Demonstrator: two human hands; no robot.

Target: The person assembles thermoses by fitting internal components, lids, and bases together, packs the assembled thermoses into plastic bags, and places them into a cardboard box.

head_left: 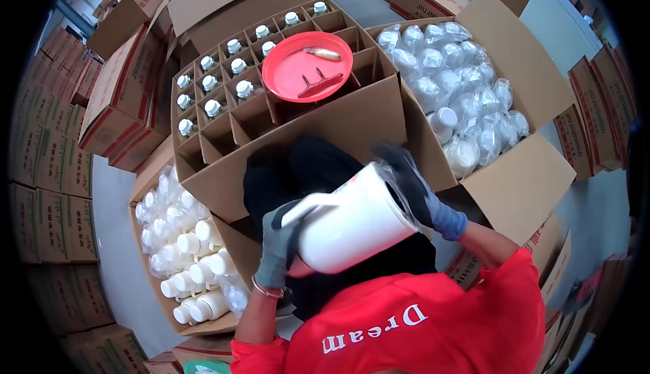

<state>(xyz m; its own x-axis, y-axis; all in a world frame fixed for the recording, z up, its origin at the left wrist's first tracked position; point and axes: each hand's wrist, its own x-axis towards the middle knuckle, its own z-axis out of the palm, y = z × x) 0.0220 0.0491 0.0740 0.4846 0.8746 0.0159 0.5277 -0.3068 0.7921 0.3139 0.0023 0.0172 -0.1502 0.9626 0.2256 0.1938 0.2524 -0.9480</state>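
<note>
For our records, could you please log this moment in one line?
left hand: holds white jug | right hand: at jug's open end | red tray: on divided carton

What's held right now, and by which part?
A white jug. The left hand holds it on the handle side, near one end; the right hand is at the other end, grip too blurred to tell.

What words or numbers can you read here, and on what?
"Dream": red shirt, upside down in view.
"JIUJIU", partly legible: upper-left carton.
"USHIK", cut off: carton under the right arm.
Too small or blurred: print on the stacked cartons at left; reddish mark on the white jug.
</note>
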